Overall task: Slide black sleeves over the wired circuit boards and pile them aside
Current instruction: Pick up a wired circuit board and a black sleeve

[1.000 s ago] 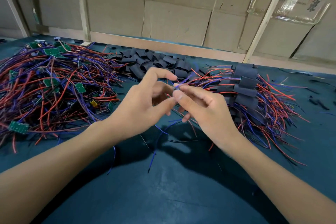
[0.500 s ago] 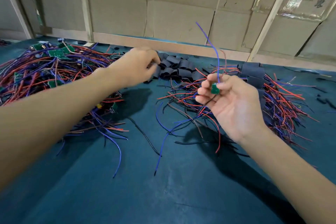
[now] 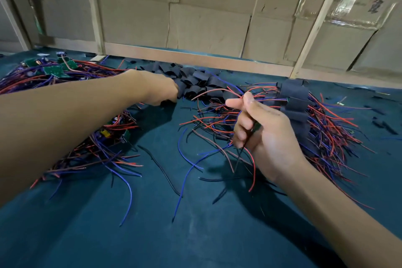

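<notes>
Left hand is down in the sleeves at the bench's back; its grip I cannot tell. Right hand pinches one board's wires. Best lift a single sleeve.

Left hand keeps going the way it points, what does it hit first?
Likely the pile of loose black sleeves: the left hand points away across the table, knuckles already at the pile's near edge. Whether the fingers touch a sleeve is hidden.

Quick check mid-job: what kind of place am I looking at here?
Probably a small, makeshift assembly workshop: a green-covered bench with a heap of wired circuit boards, a pile of black sleeves, and flattened cardboard walls behind.
</notes>
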A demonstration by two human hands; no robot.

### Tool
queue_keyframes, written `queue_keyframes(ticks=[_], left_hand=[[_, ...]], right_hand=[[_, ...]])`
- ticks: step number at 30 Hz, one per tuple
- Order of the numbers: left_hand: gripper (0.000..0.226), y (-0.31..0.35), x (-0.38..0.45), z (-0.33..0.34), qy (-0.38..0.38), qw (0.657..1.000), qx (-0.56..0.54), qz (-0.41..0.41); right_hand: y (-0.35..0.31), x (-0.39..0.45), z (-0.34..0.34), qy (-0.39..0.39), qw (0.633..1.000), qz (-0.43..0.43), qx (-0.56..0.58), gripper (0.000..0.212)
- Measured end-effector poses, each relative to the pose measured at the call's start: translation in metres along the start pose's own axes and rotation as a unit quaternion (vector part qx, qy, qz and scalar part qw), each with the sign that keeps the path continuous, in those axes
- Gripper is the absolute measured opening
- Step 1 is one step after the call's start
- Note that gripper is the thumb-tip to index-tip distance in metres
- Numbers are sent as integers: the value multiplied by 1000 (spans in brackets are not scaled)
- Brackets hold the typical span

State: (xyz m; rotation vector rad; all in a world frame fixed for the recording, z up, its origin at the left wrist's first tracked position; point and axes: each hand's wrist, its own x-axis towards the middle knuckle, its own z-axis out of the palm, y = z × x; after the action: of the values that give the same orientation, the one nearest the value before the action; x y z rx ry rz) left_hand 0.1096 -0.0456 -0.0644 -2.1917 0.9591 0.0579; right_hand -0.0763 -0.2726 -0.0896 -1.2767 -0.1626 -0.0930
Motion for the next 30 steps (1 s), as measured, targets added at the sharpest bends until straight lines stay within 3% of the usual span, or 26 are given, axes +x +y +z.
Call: queue_keyframes(ticks=[3, 5, 7, 10, 13, 14, 16, 17, 18, 20, 22, 24, 25, 27, 30], left_hand=[[33, -1, -7, -5, 118, 987, -102, -40], [30, 8, -17, -5, 272, 918, -275, -84], [30, 29, -29, -7, 380, 794, -458, -127], [27, 70, -41, -10, 365, 623, -678, -140], [20, 100, -52, -12, 300, 368, -874, -99], [20, 106, -55, -12, 281, 305, -904, -101], [20, 114, -60, -10, 242, 221, -938, -111], [18, 117, -62, -9, 228, 204, -945, -113], [17, 120, -63, -8, 223, 206, -946, -113], [13, 125, -67, -5, 242, 270, -925, -111], [10, 132, -70, -3, 284, 394, -864, -135], [22, 139, -71, 0, 327, 532, -758, -189], [32, 143, -70, 1, 340, 585, -707, -206], [50, 150, -70, 3, 356, 636, -654, -200], [53, 156, -72, 1, 382, 656, -630, -162]], right_hand=[[-6, 1, -6, -16, 1000, -7, -15, 31], [-8, 2, -10, -16, 997, -34, -61, 25], [-10, 4, -16, -10, 984, -92, -150, 20], [-8, 6, -19, -8, 928, -141, -346, 23], [-5, 5, -16, -11, 954, -108, -281, 23], [-4, 6, -14, -10, 966, -93, -242, 23], [-2, 7, -13, 4, 979, -66, -195, 23], [-1, 8, -13, 13, 980, -58, -190, 23], [0, 9, -14, 21, 978, -56, -202, 27], [2, 9, -17, 24, 958, -76, -276, 30], [1, 7, -18, 15, 940, -105, -326, 28], [0, 7, -19, 15, 933, -119, -338, 29], [0, 7, -20, 13, 930, -122, -346, 30], [-1, 8, -19, 9, 926, -119, -357, 29], [0, 7, -18, -2, 922, -118, -370, 27]])
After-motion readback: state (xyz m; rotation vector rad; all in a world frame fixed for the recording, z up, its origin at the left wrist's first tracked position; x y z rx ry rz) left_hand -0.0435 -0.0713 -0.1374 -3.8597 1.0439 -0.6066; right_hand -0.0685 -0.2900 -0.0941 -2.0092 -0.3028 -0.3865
